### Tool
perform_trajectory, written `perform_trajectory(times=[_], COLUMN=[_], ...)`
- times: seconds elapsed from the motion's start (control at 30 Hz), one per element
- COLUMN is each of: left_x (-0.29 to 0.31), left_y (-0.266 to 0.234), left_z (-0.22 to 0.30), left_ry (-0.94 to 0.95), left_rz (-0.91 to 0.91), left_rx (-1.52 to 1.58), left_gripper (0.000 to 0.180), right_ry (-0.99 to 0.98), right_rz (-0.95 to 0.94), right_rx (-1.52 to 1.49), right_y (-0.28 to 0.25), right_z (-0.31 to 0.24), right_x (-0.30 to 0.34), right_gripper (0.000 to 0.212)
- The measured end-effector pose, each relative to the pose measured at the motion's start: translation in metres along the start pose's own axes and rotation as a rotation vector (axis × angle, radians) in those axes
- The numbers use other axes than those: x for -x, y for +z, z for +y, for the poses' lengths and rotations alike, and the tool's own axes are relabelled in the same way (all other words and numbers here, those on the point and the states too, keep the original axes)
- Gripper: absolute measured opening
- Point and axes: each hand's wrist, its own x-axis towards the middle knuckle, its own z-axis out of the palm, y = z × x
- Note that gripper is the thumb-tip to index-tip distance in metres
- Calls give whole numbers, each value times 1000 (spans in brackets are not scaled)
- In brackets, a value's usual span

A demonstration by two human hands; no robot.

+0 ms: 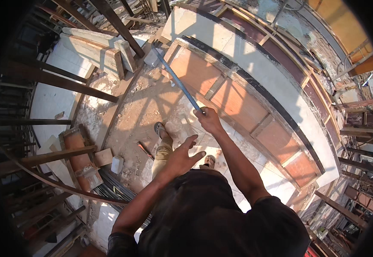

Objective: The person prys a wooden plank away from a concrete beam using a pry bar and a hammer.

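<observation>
My right hand (208,121) is closed around the near end of a long blue-grey pry bar (177,80). The bar slants away from me to the far left, and its claw-like tip lies over a pale block (153,58) beside the end of a wooden-framed panel (238,100). I cannot tell whether the tip touches the block. My left hand (182,157) is in front of my body with fingers spread and thumb apart, holding nothing.
Dark posts (119,26) rise at the far left, near stacked pale slabs (94,53). Below my left hand lies a red-and-black tool (145,150). Bundled black rods (113,186), a white block (117,164) and a wooden panel (78,147) sit at the left.
</observation>
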Motion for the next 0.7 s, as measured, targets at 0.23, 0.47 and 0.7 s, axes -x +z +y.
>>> perform_trajectory(times=[0.23, 0.47, 0.7], left_x=[-78, -139, -189], left_y=[-67, -238, -345], left_z=[-25, -63, -34], left_ry=[31, -54, 63], left_rz=[-348, 167, 50], left_rx=[371, 480, -274], left_gripper=[88, 26, 51], right_ry=[-256, -322, -35], right_rz=[438, 876, 883], right_rx=[-401, -765, -1358], right_y=[-7, 3, -21], right_z=[-177, -296, -261], right_x=[-124, -241, -245], right_gripper=[38, 32, 31])
